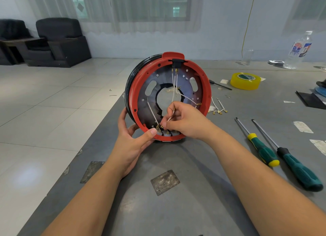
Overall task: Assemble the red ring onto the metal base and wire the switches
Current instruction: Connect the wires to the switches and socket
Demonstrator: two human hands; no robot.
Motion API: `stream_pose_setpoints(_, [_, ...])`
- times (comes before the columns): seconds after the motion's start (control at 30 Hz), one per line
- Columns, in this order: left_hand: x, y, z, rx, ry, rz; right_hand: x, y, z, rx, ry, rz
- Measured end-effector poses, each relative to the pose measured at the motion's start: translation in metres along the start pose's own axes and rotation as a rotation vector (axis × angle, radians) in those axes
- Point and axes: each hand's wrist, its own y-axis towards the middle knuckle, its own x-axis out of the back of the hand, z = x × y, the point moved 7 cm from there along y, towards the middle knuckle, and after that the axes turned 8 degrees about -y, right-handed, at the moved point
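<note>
Left hand (134, 138) curled, thumb pressing forward; right hand (183, 122) with fingers (165, 123) pinched together, both forearms extended.

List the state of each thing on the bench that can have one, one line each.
red ring: seated on the metal base, stood on edge
metal base: upright, inside facing the person
left hand: holds the ring's lower rim
right hand: pinches a white wire
white wire: pinched near the switches
switches: mounted at the ring's bottom
two screwdrivers: lying flat, untouched
yellow tape: lying flat
water bottle: upright, capped
</note>
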Motion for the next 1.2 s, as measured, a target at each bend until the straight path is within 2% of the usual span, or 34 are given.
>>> stream_pose_setpoints(0.17, [0.000,0.000,0.000,-0.004,0.011,0.008,0.000,0.000,0.001,0.016,0.016,0.031])
stream_pose_setpoints(0.4, [0.000,0.000,-0.001,0.005,0.011,-0.006,0.002,-0.003,0.010,0.068,0.012,-0.022])
stream_pose_setpoints(0.77, [-0.002,-0.002,-0.002,-0.005,0.008,-0.007,0.002,-0.001,0.010,0.056,0.185,-0.094])
stream_pose_setpoints(0.9, [-0.003,-0.002,-0.002,-0.005,-0.002,-0.006,0.003,-0.001,0.007,0.035,0.152,-0.132])
stream_pose_setpoints(1.03, [-0.002,-0.003,-0.003,-0.004,0.006,-0.008,0.001,-0.001,0.006,0.008,-0.003,-0.154])
stream_pose_setpoints(1.2, [-0.001,-0.002,-0.002,-0.003,0.017,-0.002,-0.002,-0.002,0.010,0.023,-0.029,-0.124])
